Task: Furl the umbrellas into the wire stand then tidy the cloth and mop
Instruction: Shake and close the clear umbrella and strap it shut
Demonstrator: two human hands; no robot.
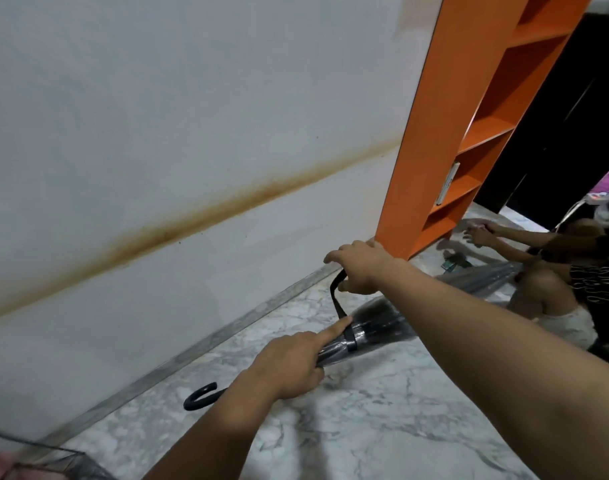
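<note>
At the lower left corner a wire stand (50, 459) shows by the white wall (157, 116). Right of it the umbrella (365, 332) lies furled above the marble floor (382, 427), its hooked handle (200, 394) toward the stand. The left hand (289, 367) has its grip curled round the folds, forefinger pressing the strap (337, 299). The right hand (360, 268) pinches the strap's free end, beside an orange shelf (434, 150). Far right, another person (573, 271) crouches.

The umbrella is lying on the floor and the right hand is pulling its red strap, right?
Not quite: the strap is black, not red. The head view shows the umbrella lying on the marble floor, the right hand pulling the strap up while the left hand holds the folded canopy, one finger pressed by the strap.
</note>
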